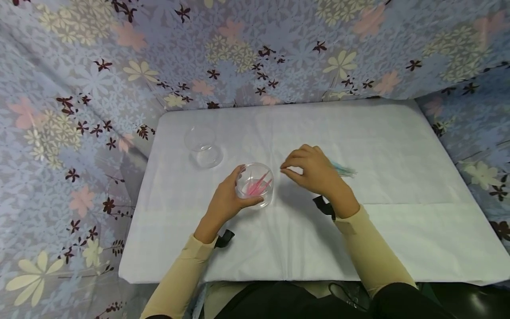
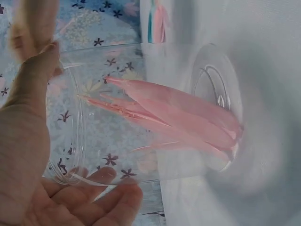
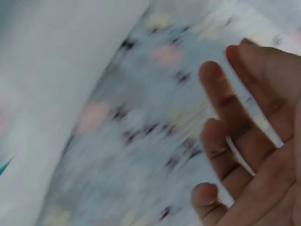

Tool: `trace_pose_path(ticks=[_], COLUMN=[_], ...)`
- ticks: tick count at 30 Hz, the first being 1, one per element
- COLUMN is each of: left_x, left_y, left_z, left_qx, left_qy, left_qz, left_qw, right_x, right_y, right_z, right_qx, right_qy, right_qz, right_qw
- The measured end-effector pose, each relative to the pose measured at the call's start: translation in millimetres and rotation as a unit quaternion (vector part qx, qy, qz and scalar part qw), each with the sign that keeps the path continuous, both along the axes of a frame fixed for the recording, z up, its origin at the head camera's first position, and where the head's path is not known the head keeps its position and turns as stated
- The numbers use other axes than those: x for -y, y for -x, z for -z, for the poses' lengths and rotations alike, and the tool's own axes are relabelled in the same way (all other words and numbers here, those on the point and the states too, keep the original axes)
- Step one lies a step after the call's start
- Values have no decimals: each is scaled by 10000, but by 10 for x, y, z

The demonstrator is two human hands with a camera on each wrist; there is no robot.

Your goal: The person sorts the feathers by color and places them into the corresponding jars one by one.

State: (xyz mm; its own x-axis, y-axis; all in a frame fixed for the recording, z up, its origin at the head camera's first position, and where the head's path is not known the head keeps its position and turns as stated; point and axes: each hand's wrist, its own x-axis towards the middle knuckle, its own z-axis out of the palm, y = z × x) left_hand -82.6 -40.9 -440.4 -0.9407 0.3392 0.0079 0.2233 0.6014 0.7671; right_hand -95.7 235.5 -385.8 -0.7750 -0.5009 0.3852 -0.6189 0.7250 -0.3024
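My left hand [image 1: 229,195] holds a clear plastic cup [image 2: 136,174] near its rim, thumb on one side and fingers on the other. Inside the cup stand several slim, pointed pink pieces [image 2: 188,110], feather-like in shape, leaning against one another. To the right of the cup, my right hand [image 1: 312,170] hovers over the table with thumb and index fingertips close together. In the right wrist view its fingers [image 3: 240,122] are loosely bent and nothing shows between them. Behind that hand lies a bundle of thin teal and pale strips [image 1: 344,170], partly hidden by it.
A second clear container [image 1: 205,148] stands at the back left of the table. A white cloth [image 1: 398,239] covers the table. Flowered fabric [image 1: 239,53] hangs along the back and both sides.
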Motion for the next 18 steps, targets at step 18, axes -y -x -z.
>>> trace_pose_path(ticks=[18], left_x=[-46], left_y=[-15], left_z=[7], left_qx=[-17], left_qy=[-265], left_qz=[88], left_qw=[9996], right_x=[-1210], right_y=[-271], right_z=[536], right_qx=[2044], right_qy=[-574], right_qz=[2194], right_qw=[9523])
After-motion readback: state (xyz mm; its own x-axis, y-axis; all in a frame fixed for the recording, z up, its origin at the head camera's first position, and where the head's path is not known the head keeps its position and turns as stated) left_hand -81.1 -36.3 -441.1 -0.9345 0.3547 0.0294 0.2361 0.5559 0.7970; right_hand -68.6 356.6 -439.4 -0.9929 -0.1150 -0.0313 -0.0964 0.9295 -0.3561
